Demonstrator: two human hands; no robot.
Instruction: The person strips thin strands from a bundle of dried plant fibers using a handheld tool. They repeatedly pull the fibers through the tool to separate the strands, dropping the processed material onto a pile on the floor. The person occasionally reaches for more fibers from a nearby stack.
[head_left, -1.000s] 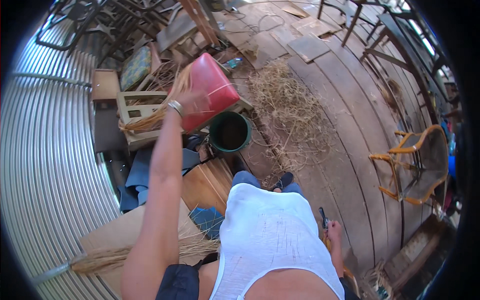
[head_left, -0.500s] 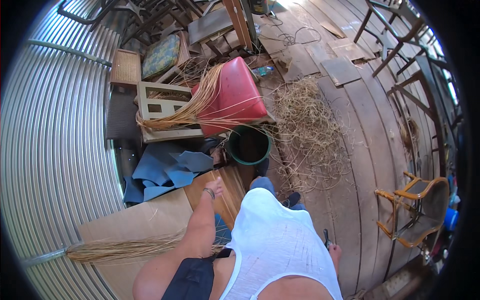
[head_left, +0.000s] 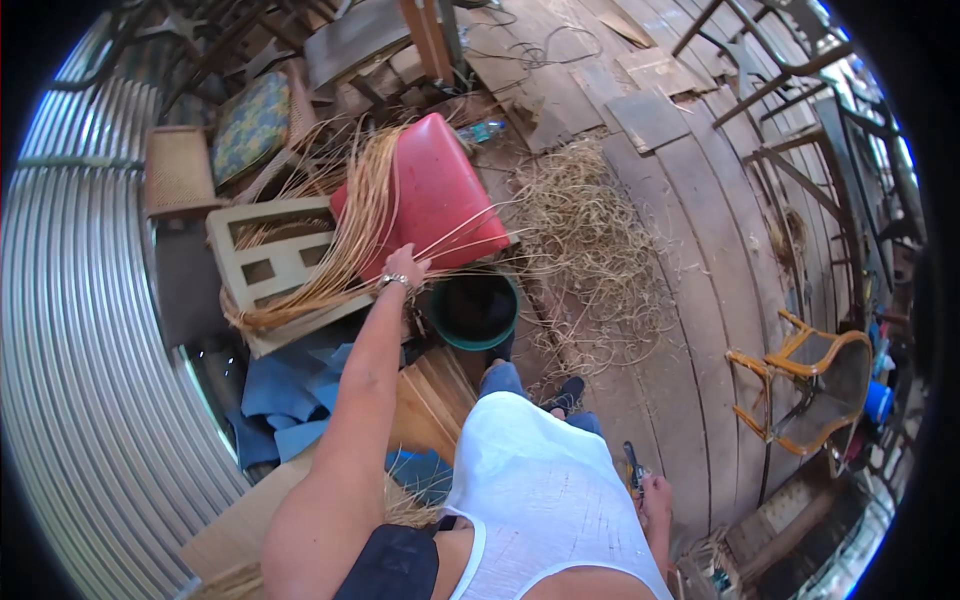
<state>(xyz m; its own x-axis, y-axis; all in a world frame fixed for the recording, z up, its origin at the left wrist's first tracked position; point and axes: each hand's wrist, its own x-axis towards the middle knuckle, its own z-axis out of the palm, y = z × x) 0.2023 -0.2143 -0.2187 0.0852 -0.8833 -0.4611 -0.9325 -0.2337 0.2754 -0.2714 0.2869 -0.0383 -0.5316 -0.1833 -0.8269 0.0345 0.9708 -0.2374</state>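
Note:
My left hand (head_left: 404, 266), with a bracelet at the wrist, reaches forward to the long tan cane strands (head_left: 368, 190). Its fingers are curled on a few thin strands at the near edge of the bundle. These strands drape over a red cushioned seat (head_left: 445, 190) and a cream slatted frame (head_left: 262, 215). Just right of that hand stands a dark green bucket (head_left: 474, 308) with dark contents. Low at my right side, my right hand (head_left: 656, 494) is closed around a small hand tool (head_left: 633, 466) with dark and orange parts; its exact kind is unclear.
A heap of tangled cane shavings (head_left: 585, 230) lies on the plank floor (head_left: 700, 220). Blue foam sheets (head_left: 285, 385) and a wooden board (head_left: 430, 400) are at my left, near the corrugated metal wall (head_left: 80, 350). A small wooden chair (head_left: 810, 380) lies to the right.
My left hand has moved forward from above the wooden board to the cane strands by the red seat. My right hand still holds the tool, now more in view. The view has shifted.

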